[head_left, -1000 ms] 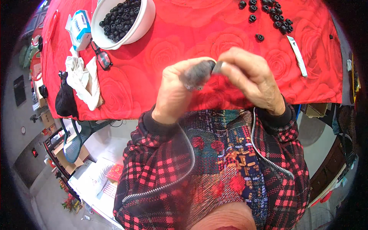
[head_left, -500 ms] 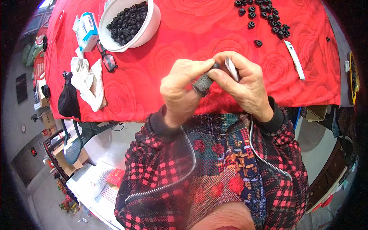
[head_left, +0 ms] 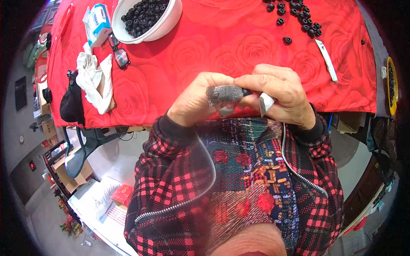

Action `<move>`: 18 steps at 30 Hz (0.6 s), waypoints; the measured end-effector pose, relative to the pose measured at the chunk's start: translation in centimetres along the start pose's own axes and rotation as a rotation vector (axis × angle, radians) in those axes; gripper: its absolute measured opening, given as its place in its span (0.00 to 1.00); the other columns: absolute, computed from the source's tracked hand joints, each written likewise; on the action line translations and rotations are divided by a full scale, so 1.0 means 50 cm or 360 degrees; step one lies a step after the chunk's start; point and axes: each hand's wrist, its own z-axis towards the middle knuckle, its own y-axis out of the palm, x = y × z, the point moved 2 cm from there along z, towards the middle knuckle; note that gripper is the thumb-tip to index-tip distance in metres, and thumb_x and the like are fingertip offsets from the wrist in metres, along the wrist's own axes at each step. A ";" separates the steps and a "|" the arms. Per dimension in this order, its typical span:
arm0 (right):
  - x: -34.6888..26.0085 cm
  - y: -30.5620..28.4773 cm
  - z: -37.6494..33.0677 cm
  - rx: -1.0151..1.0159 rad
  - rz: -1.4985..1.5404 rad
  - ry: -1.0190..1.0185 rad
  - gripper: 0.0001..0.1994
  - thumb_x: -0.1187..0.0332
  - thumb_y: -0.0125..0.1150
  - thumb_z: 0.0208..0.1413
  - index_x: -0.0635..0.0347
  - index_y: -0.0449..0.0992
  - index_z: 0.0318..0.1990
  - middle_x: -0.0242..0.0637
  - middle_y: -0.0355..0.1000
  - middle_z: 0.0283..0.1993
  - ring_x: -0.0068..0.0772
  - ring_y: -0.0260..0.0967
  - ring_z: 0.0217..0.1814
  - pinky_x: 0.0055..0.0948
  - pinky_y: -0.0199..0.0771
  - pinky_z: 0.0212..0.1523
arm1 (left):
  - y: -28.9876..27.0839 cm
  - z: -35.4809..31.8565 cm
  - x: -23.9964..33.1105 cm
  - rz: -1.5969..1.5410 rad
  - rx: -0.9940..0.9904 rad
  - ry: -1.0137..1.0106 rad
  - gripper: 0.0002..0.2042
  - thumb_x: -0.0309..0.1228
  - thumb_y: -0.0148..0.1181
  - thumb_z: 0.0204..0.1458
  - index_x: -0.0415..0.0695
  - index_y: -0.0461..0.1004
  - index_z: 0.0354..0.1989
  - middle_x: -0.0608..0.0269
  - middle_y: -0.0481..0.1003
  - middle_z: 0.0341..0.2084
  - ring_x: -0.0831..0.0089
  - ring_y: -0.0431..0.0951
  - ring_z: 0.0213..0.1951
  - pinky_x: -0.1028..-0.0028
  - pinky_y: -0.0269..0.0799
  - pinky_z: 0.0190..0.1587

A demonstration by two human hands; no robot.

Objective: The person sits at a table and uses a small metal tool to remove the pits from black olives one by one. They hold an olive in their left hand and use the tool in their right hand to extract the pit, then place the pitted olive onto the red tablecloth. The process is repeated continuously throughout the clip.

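Observation:
Both my hands meet over the near edge of the red cloth. My left hand (head_left: 194,97) is closed, with a grey fuzzy sleeve-like piece (head_left: 226,94) at its fingers; I cannot tell whether it covers a finger or is held. A small round black part (head_left: 246,91) is pinched where the fingertips of both hands meet, mostly hidden. My right hand (head_left: 282,91) is closed too, and from its fingers sticks a flat, pale, pointed blade-like piece (head_left: 266,104), angled downward. Several loose black round parts (head_left: 305,21) with holes lie at the far right.
A white bowl (head_left: 173,25) of black parts stands at the far left. Near it lie a blue-and-white box (head_left: 99,25), glasses (head_left: 121,58), white gloves or cloth (head_left: 96,83) and a black mask-like item (head_left: 71,104). A white strip (head_left: 326,62) lies right; a yellow-rimmed tray (head_left: 393,87) stands beyond the cloth.
My hands have turned and come a little lower; the grey piece now lies sideways instead of upright. The pale blade has swung from pointing up to pointing down. The whole view has shifted slightly.

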 end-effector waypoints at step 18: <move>-0.012 -0.022 -0.020 0.0253 0.0477 0.0498 0.13 0.72 0.54 0.50 0.66 0.69 0.43 0.44 0.68 0.36 0.36 0.68 0.35 0.28 0.66 0.36 | 0.055 -0.008 0.020 0.0105 0.0274 0.0460 0.17 0.31 0.59 0.51 0.34 0.72 0.46 0.59 0.76 0.33 0.76 0.74 0.28 0.80 0.69 0.25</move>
